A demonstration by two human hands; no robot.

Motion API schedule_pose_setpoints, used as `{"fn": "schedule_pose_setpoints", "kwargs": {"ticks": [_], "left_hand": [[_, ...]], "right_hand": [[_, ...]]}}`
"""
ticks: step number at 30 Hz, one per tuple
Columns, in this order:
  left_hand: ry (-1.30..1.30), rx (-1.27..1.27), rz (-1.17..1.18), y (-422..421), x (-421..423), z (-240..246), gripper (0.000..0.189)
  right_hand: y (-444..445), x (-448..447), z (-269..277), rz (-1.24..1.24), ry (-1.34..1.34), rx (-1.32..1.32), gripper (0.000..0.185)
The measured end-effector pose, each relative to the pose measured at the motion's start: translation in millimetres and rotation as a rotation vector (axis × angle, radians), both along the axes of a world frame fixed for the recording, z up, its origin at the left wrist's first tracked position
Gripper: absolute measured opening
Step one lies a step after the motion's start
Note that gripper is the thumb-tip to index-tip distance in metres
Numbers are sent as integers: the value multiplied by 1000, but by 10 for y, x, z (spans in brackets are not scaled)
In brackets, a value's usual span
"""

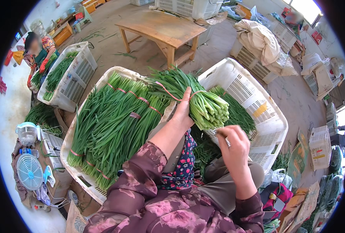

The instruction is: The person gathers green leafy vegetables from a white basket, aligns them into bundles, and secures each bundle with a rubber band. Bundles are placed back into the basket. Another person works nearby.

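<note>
My left hand (184, 109) grips a thick bundle of green leafy stalks (209, 107), which look like garlic chives, tied with a pink band (168, 91). The pale cut ends face right. Just below those ends is my right hand (233, 141), its fingers curled, with a small shiny thing at the fingertips that I cannot make out. To the left, a white plastic crate (70, 163) holds rows of banded bundles (111, 107). At the right, another white crate (273, 116) has a few stalks (236, 110) along its left side.
Loose stalks (204, 151) lie between my legs. A wooden table (161, 26) stands ahead. At the upper left, a person in red gloves (43, 65) handles stalks beside a crate (76, 70). Two fans (30, 171) stand at the left, and a cloth-covered crate (251, 58) at the upper right.
</note>
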State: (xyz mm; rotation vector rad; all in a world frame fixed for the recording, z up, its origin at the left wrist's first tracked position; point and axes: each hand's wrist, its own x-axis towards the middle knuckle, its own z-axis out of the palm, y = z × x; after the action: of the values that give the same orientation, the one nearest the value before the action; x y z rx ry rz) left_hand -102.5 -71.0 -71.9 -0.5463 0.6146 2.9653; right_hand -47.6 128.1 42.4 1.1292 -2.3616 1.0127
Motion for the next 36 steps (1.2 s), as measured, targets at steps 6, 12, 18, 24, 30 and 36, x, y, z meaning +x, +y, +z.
{"fn": "schedule_pose_setpoints", "kwargs": {"ticks": [6,12,18,24,30,36], "left_hand": [[-25,8,40,6,-20,-65,52],[-75,-113,113,67,-42,-159,50],[73,-326,224,264,121,159,53],[344,-1359,57,457,387,371,88],[438,-1332,-312,584,601,821,78],[388,-1211,203,577,887,576,22]], "right_hand": [[-273,-262,19,-87,295,159,15],[-214,-246,-62,40,237,114,7],[538,-284,-410,-258,-832,-626,42],[468,-348,-870,117,-1542,-793,73],[518,-159,-1148,60,-1241,-1347,76],[819,-289,-1051,46,-1004,-1728,84]]}}
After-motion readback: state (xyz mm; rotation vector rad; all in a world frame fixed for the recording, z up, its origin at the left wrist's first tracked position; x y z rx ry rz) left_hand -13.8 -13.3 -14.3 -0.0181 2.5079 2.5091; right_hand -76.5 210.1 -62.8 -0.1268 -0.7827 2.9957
